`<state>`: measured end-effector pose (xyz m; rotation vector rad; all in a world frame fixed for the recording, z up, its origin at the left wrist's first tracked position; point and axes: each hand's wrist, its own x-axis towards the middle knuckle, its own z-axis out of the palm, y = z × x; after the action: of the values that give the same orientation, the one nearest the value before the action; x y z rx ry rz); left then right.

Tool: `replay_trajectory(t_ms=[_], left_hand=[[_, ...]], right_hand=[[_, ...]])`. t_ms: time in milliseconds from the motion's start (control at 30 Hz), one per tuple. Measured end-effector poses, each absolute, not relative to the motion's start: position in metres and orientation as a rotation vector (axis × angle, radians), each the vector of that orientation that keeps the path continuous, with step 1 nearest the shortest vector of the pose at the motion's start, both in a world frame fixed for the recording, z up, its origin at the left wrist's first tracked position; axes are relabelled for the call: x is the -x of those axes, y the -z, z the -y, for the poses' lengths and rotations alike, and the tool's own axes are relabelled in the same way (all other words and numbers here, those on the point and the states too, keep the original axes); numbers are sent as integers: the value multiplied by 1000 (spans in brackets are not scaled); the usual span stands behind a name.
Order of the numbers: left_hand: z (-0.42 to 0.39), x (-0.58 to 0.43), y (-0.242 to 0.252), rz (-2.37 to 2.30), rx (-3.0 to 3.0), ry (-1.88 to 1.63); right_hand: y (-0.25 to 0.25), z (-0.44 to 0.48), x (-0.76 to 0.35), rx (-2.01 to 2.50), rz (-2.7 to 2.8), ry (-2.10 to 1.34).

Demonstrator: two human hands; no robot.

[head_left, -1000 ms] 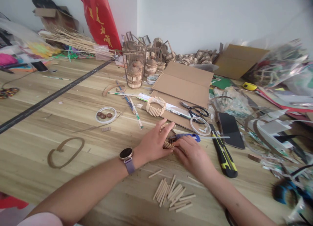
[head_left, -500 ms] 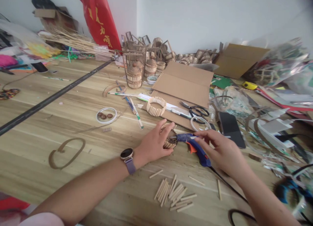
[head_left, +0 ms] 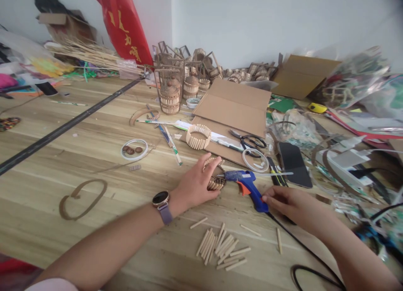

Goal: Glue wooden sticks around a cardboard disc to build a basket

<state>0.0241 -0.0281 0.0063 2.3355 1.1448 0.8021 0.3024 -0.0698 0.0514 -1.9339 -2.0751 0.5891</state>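
Note:
My left hand [head_left: 200,180] is curved around a small ring of wooden sticks [head_left: 217,183], with the thumb on the near side and the fingers over the far side. Dark printed characters show inside the ring. Just to its right lies a blue glue gun [head_left: 248,184] with an orange trigger, its nozzle end by the ring. A translucent glue stick [head_left: 277,173] juts out of the gun's back. With fingertips pinched together, my right hand [head_left: 285,201] touches the lower end of the gun's handle.
Loose short sticks [head_left: 222,247] lie in front. Behind stand a pale stick ring [head_left: 198,137], scissors [head_left: 250,143], a white tape ring [head_left: 255,159] and flat cardboard [head_left: 231,108]. A phone [head_left: 294,164] and cutter [head_left: 277,172] lie right. Finished little baskets [head_left: 170,98] stand farther back.
My right hand has moved from the back top of the glue gun down to its handle end, uncovering the glue stick and cutter. My left hand stays at the ring. The view shifted slightly.

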Motion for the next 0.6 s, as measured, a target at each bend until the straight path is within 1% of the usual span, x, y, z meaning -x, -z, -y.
replay_trajectory(t_ms=[100,233,433,600], left_hand=[[28,-24,-6,-1139,-2339,-809],[28,-24,-5,-1132,-2347,-830],[27,-24,-4,-1118,-2366,-835],[28,-24,-5,-1137,-2373,-823]], right_hand=[[-51,70,-303,1946,2228,-747],[-45,71,-306,2005,2172,-768],[-35,69,-286,1936,1956,-741],[-31,65,-274,1927,1993,-765]])
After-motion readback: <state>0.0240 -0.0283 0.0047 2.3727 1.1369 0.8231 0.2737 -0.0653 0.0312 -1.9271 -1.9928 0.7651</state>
